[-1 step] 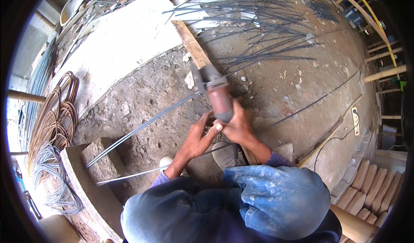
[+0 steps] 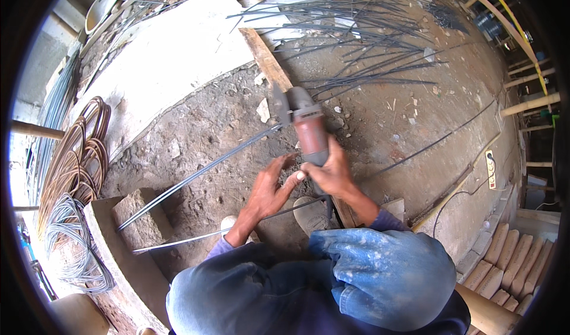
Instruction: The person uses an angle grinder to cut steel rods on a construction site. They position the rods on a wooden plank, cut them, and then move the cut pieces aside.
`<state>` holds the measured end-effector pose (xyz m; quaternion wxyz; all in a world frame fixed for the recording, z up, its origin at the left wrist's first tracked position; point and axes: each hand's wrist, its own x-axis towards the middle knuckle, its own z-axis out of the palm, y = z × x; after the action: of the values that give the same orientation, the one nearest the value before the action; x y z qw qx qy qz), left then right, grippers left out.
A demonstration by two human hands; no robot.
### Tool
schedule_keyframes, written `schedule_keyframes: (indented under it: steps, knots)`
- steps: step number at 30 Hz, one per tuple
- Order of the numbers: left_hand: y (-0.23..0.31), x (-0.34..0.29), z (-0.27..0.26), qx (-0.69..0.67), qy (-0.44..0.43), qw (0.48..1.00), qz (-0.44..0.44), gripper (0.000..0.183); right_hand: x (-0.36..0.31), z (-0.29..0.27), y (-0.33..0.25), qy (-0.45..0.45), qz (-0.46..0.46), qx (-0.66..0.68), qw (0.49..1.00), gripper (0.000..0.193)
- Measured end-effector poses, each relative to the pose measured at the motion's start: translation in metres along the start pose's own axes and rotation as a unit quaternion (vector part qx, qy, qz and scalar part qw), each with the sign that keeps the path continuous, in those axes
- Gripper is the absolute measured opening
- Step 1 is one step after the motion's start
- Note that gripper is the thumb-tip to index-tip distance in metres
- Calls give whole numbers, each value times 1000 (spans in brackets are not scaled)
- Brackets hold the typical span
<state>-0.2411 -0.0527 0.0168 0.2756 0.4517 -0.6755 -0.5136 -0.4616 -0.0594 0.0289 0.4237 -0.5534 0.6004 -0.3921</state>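
My right hand [image 2: 335, 171] is wrapped round the rear body of a red and grey angle grinder [image 2: 310, 132]. The grinder's disc side, smeared by motion, meets the far end of a pair of thin steel rods [image 2: 202, 170]. These rods run from a rough concrete block [image 2: 142, 216] at lower left. My left hand [image 2: 268, 191] lies left of the grinder's tail, thumb and fingers apart, its thumb tip close to my right hand. A single thin rod [image 2: 184, 240] passes toward my left wrist. Under the grinder's head lies a wooden plank [image 2: 265, 57].
Many dark cut rods [image 2: 368, 38] lie scattered at the back. Coiled brown hose-like loops [image 2: 89, 139] and coiled wire [image 2: 74, 240] sit at left. A white sheet [image 2: 178, 50] covers the ground at far left. A power strip [image 2: 491, 168] is at right, beside stacked bricks [image 2: 510, 258].
The grinder and my right hand have shifted slightly to the right and nearer. My left hand stays almost in place, and a small gap shows between it and the grinder.
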Motion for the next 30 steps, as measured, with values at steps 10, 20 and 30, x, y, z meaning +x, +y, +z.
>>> schedule_keyframes:
  steps: [10,20,30]
  knots:
    - [-109,-23,-108,479,121,869,38,49,10,-81,12,17,143,60,988,53]
    - [-112,-21,-121,434,84,897,-8,26,10,-92,41,-20,147,-51,988,57]
    - [-96,-16,-129,374,85,923,-28,26,13,-90,46,-37,126,-103,986,60]
